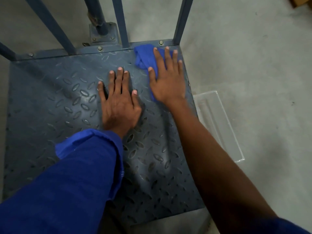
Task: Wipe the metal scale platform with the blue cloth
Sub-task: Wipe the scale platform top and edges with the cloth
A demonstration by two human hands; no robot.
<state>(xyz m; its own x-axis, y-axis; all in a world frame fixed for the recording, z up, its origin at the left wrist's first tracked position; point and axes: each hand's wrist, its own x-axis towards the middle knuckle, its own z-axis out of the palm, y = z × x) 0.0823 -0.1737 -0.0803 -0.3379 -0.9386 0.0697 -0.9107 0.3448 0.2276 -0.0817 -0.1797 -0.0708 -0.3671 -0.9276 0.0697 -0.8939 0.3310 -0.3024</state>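
Observation:
The metal scale platform (55, 102) is a dark grey checker plate that fills most of the view. A crumpled blue cloth (145, 56) lies at its far right corner. My right hand (166, 78) presses flat on the cloth with straight, spread fingers; part of the cloth is hidden under the palm. My left hand (119, 102) rests flat on the bare plate near the middle, fingers straight, a blue sleeve behind the wrist.
Blue metal rails (124, 22) and a bolted post base (103, 33) rise along the platform's far edge. A clear plastic lid or tray (217, 122) lies on the grey concrete floor (253, 65) just right of the platform. A cardboard corner shows at top right.

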